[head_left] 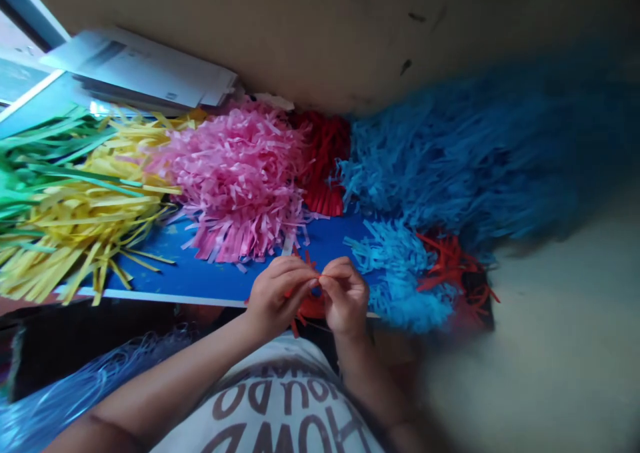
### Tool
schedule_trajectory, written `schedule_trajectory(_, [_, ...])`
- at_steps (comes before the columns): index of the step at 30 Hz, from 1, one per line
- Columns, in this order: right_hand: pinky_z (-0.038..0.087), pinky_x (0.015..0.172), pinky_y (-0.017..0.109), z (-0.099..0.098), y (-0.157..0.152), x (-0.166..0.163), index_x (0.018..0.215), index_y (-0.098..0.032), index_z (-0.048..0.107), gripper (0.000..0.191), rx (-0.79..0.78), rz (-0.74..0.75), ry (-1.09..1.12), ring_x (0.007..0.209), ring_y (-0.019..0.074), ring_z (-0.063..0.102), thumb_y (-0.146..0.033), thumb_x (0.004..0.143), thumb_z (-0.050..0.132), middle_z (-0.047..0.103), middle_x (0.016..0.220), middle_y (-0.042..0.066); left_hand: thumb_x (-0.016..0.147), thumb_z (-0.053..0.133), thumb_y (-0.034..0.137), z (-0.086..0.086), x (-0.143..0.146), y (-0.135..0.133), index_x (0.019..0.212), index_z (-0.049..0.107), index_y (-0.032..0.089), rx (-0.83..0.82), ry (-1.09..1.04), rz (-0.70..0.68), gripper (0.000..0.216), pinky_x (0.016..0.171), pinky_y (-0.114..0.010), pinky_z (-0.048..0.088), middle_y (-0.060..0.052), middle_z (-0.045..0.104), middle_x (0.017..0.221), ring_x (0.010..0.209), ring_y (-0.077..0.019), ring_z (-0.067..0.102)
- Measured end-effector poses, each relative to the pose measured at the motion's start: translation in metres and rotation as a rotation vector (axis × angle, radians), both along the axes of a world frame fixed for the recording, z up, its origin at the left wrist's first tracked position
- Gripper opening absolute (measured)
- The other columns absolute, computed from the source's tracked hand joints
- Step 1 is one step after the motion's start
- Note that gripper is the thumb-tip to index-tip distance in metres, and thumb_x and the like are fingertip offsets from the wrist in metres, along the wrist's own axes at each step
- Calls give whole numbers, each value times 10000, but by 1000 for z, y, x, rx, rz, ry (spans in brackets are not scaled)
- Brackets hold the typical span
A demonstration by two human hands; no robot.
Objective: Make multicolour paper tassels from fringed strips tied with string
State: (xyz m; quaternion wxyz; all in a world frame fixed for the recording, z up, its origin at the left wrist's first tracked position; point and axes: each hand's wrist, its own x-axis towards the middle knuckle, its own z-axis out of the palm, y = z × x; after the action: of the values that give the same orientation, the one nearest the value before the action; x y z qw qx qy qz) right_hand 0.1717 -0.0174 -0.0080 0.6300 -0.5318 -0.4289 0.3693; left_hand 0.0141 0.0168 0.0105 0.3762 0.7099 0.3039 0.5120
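My left hand point(283, 293) and my right hand point(346, 294) meet fingertip to fingertip at the front edge of the blue table. Both are closed in a pinch on a piece of red fringed paper point(311, 308). Its cut strips poke out behind and below my fingers, and much of it is hidden by the hands. Just beyond my left hand lies a heap of pink fringed paper point(245, 173). A smaller clump of light-blue fringe point(410, 273) rests to the right of my right hand, with red fringe point(453, 263) beside it.
The blue table point(195, 260) runs along a wall. Yellow strips point(95, 206) and green strips point(45, 146) cover its left end. A dark-red bundle point(325, 163) and a large blue heap point(465, 153) lie right of the pink. Papers point(150, 66) are stacked at the back left; clear bluish strands point(90, 386) hang below.
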Motion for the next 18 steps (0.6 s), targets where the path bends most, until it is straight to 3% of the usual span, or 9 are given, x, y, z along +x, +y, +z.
schedule_trajectory(2, [486, 675, 292, -7, 28, 37, 787, -210, 653, 291, -137, -58, -308, 659, 150, 571, -406, 952, 515, 636, 780, 19, 960, 594, 283, 5, -6, 3, 884, 667, 173, -282, -68, -88, 153, 767, -281, 550, -64, 731, 836, 792, -159, 694])
schedule_trajectory(4, [509, 768, 302, -14, 62, 80, 958, -193, 700, 277, -416, -222, -837, 765, 172, 632, -345, 959, 468, 695, 934, 65, 973, 568, 406, 9, -10, 2, 847, 592, 174, -586, -152, -199, 266, 619, -235, 513, -30, 683, 738, 635, -123, 634])
schedule_trajectory(6, [492, 883, 318, -21, 92, 115, 1036, -160, 725, 249, -506, -236, -983, 914, 208, 658, -256, 901, 539, 698, 1078, 122, 942, 588, 508, 9, -10, 0, 832, 526, 182, -814, -229, -295, 350, 477, -182, 393, 36, 569, 621, 479, -71, 484])
schedule_trajectory(8, [475, 919, 320, -26, 113, 133, 1028, -157, 745, 239, -568, -204, -1061, 978, 229, 657, -203, 866, 574, 700, 1101, 144, 896, 630, 563, 8, -7, -4, 835, 496, 185, -954, -270, -341, 405, 433, -155, 276, 82, 449, 572, 437, -41, 355])
schedule_trajectory(12, [473, 911, 337, -29, 125, 142, 949, -139, 761, 231, -679, -142, -1179, 1002, 260, 664, -160, 887, 539, 719, 1051, 180, 836, 686, 588, 6, 1, -8, 801, 477, 181, -1058, -288, -344, 459, 450, -155, 200, 101, 355, 566, 467, -32, 270])
schedule_trajectory(18, [475, 929, 321, -27, 131, 153, 1105, -154, 731, 269, -674, -81, -1227, 1045, 251, 668, -182, 877, 592, 735, 1102, 148, 831, 649, 625, 9, -2, -18, 764, 465, 186, -989, -214, -300, 480, 454, -175, 199, 95, 320, 574, 496, -47, 248])
